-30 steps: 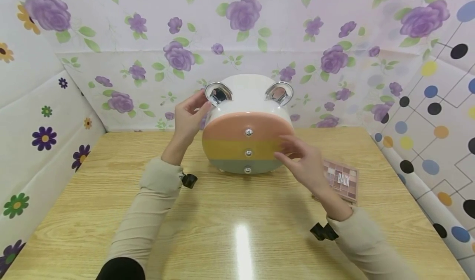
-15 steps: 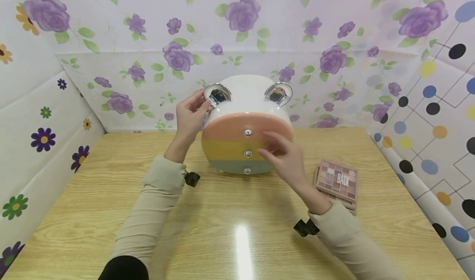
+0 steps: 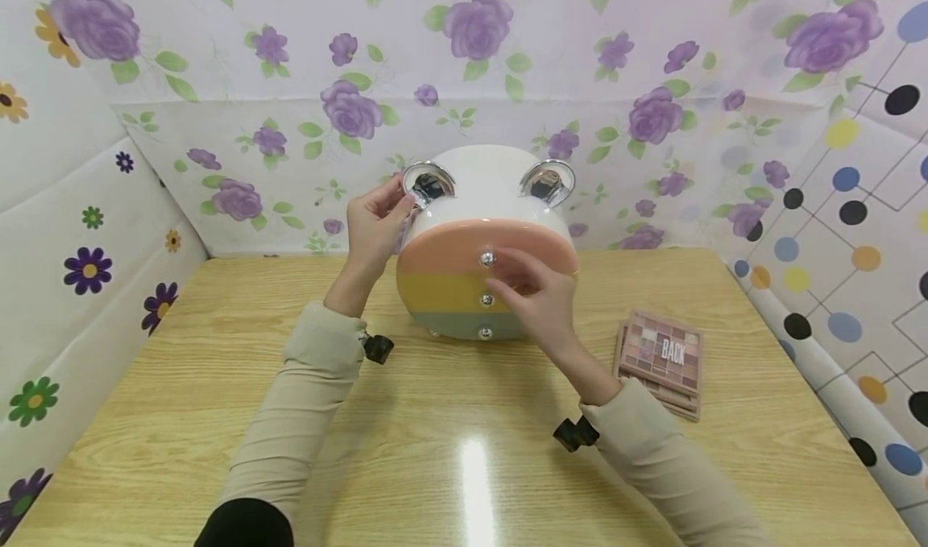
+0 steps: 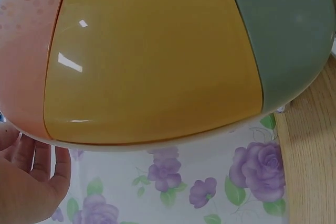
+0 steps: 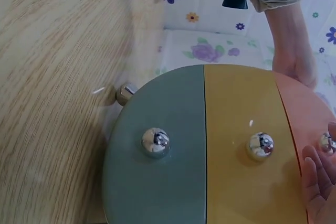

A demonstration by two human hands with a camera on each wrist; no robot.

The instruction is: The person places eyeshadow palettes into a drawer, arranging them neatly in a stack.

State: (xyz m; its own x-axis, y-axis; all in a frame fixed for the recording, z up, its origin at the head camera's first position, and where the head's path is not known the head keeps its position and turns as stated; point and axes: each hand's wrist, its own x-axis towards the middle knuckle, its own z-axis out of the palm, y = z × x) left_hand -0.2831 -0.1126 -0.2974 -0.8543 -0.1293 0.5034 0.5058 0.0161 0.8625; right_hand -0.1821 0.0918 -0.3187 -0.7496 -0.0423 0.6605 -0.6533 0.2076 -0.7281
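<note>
A rounded white drawer box (image 3: 487, 178) stands at the back of the table, its front banded in pink, yellow and green drawers, each with a silver knob. My left hand (image 3: 373, 229) holds the box's upper left side by the silver ear (image 3: 429, 183); in the left wrist view its fingers lie partly behind the rim. My right hand (image 3: 544, 297) is at the pink top drawer (image 3: 442, 245), thumb and forefinger apart beside the top knob (image 3: 486, 258). In the right wrist view the fingers are close to that knob; whether they touch it I cannot tell.
Stacked eyeshadow palettes (image 3: 661, 354), the upper one marked BACK, lie on the wooden table (image 3: 406, 450) to the right. A second silver ear (image 3: 547, 183) rises from the box's right side. Flowered cloth (image 3: 275, 168) hangs right behind the box.
My right hand has moved left across the box front, from its right edge to the top knob, uncovering the palettes. My left hand has stayed at the left ear.
</note>
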